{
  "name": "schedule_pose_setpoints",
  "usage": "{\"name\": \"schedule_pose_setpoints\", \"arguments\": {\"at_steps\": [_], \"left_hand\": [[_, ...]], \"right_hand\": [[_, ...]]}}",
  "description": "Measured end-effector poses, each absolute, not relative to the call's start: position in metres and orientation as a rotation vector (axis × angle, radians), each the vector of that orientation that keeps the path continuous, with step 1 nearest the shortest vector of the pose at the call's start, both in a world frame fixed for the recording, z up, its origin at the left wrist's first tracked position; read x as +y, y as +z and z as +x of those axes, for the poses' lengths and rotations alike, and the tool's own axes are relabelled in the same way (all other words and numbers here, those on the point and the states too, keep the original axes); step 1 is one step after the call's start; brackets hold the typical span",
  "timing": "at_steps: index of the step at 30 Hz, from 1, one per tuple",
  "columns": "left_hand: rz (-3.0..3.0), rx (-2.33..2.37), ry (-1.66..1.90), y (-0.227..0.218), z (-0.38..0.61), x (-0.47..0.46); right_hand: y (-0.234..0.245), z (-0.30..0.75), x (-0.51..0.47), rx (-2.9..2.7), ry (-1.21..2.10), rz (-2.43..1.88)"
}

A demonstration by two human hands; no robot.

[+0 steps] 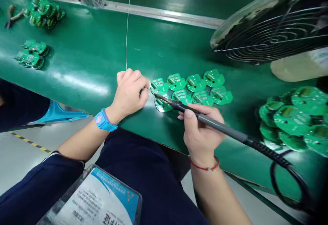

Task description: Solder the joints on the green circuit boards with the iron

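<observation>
Basically, soldering iron sits pen-style in right hand, fingers pressed round the handle, tip at left end of the two-row green boards; better touch lightly. Left hand pinches thin wire; feed evenly. Around: fan, right stack, snag-prone cord loop, far-left pile.

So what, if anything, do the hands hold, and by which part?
Right hand: soldering iron, by its dark handle. Left hand: thin wire, near its end; exact grip hidden.
</observation>
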State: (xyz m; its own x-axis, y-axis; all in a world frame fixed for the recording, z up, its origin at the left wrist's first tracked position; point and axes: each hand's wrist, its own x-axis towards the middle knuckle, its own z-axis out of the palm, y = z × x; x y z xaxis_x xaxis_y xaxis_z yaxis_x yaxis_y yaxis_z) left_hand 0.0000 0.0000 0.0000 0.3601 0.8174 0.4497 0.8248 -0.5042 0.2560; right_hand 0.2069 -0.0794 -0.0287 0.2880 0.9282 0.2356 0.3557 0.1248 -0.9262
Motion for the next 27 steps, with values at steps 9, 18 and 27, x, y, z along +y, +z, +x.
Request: {"name": "schedule_pose_setpoints", "arguments": {"at_steps": [9,18,27], "left_hand": [[-2.621,-1.525,-0.796,-0.0022,0.0031,-0.0009],[-2.602,-1.446,-0.770,-0.0052,0.0059,0.0017],[-2.641,-1.388,-0.667,-0.0055,0.0089,0.0022]], "right_hand": [[-0.0281,0.2063,-0.0802,-1.292,0.609,-1.441],[-0.0266,0.2063,-0.0779,-1.299,0.588,-1.457],[-0.0259,0.2065,-0.0788,-1.318,0.573,-1.465]]}}
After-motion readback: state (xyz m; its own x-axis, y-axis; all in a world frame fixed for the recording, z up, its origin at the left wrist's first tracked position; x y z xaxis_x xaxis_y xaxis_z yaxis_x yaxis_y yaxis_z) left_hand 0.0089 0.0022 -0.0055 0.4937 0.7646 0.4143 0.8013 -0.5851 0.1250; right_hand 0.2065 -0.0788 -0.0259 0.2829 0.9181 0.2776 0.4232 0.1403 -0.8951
